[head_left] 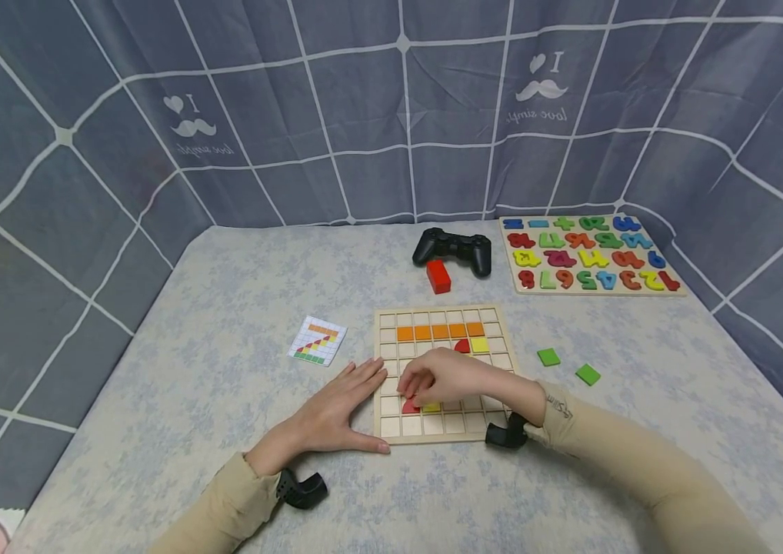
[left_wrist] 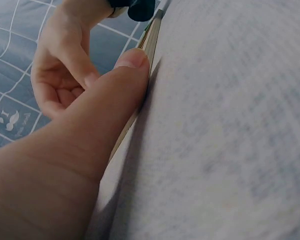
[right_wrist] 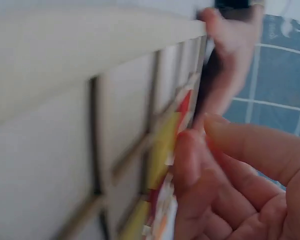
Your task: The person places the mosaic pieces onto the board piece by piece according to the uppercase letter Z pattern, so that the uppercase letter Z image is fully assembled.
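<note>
head: even light, sharp | left wrist: dim, tablecloth (left_wrist: 230, 125) blurred, soft shadow | right wrist: board (right_wrist: 90, 57) blurred up close

Head view: from above and behind left hand (head_left: 338, 412) and right hand (head_left: 450, 377), facing forward-down, farthest off. Wrist views: close beside each hand, facing the other; both share the board (head_left: 391, 426).

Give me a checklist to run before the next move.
1. Left hand at the left edge of the board: ok.
2. Five orange tiles in one row: ok.
3. Pattern card uncovered: ok.
4. Both loose green tiles placed: not ok, they lie on the table, right of the board.
5. Red and yellow pieces matching the card: cannot tell, the right hand covers some cells.
</note>
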### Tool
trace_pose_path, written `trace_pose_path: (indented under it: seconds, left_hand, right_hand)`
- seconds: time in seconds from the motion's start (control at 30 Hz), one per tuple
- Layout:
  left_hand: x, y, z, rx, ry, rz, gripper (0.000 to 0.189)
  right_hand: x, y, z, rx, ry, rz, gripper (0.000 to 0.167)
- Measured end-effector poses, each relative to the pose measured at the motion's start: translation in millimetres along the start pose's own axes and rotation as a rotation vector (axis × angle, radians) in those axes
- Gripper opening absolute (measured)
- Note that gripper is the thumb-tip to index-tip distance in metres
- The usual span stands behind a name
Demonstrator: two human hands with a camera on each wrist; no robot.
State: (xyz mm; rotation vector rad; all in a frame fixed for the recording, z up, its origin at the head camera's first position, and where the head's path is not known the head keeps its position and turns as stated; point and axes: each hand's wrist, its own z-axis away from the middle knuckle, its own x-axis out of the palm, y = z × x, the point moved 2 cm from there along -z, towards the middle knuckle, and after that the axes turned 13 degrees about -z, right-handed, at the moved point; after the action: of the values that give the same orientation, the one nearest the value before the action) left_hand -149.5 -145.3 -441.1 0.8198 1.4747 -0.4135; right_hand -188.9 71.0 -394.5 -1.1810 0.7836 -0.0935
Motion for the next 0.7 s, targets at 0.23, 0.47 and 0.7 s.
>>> trace_pose_path:
  seconds: [0.23, 0.47, 0.7]
  left_hand:
    - [0.7, -0.3, 0.2, -0.006, -0.005, 0.007, 0.108]
    - [1.1, -1.2, 0.3, 0.001, -0.004, 0.001, 0.108]
    - [0.5, -0.3, -0.3, -0.010, -0.015, 0.007, 0.108]
  right_hand:
    - [-29.3, -3.2, 31.2, -0.054, 0.094, -0.079, 0.024]
    - [-72.1, 9.1, 74.8, -0.006, 0.269, -0.111, 0.028]
    - [-96.4, 40.7, 109.1, 0.077, 0.433, -0.141, 0.031]
